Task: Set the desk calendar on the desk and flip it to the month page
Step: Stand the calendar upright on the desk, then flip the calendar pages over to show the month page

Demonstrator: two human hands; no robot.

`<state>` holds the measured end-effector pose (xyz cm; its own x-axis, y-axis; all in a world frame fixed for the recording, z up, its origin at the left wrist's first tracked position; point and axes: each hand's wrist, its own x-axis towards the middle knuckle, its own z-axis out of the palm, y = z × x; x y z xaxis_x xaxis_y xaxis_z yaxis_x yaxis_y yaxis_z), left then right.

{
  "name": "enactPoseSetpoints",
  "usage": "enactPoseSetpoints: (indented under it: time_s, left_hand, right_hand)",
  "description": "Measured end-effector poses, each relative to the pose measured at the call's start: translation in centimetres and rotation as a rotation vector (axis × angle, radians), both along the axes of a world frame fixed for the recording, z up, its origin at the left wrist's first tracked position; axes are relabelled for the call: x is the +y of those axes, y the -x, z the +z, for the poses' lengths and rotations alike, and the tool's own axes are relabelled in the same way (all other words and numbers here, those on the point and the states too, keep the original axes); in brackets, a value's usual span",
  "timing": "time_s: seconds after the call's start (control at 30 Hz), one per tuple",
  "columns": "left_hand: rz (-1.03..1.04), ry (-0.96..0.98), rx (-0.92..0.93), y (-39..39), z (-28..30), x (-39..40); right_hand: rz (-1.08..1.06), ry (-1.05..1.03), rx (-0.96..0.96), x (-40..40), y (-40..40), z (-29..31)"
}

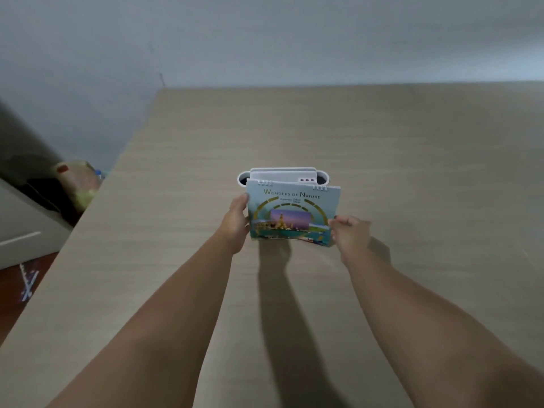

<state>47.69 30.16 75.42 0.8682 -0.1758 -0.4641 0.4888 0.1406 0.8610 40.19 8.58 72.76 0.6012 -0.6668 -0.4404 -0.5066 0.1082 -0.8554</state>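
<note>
Left hand (235,219) gripped the left edge of the desk calendar (291,214), thumb on the front cover, fingers hidden behind it. Right hand (348,231) closed on the lower right corner, fingers curled around the edge; slightly motion-blurred. Calendar was held between both hands with its cover facing the camera, title "Wonders of Nature" readable, spiral binding along the top edge. Whether its bottom edge touched the tabletop (412,172) could not be determined; a shadow fell just below it. Directly behind the calendar stood a white holder (282,173) with rounded ends, partly hidden by it. Left of the calendar, beyond the tabletop edge, lay a blurred yellowish bag (78,184).
</note>
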Motion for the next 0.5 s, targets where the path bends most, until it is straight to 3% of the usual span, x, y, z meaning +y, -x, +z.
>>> enactPoseSetpoints:
  time_s: [0.1,0.27,0.5]
  left_hand:
    - [0.063,-0.007,-0.013,0.6,-0.4,-0.1]
    - [-0.076,-0.185,-0.167,3.1,-2.5,-0.8]
    - [-0.037,-0.2,-0.166,5.6,-2.8,-1.6]
  right_hand:
    - [-0.006,-0.004,0.003,0.3,-0.5,0.5]
    - [0.028,-0.015,-0.005,0.0,-0.7,0.8]
    - [0.084,-0.008,-0.024,-0.5,0.2,1.7]
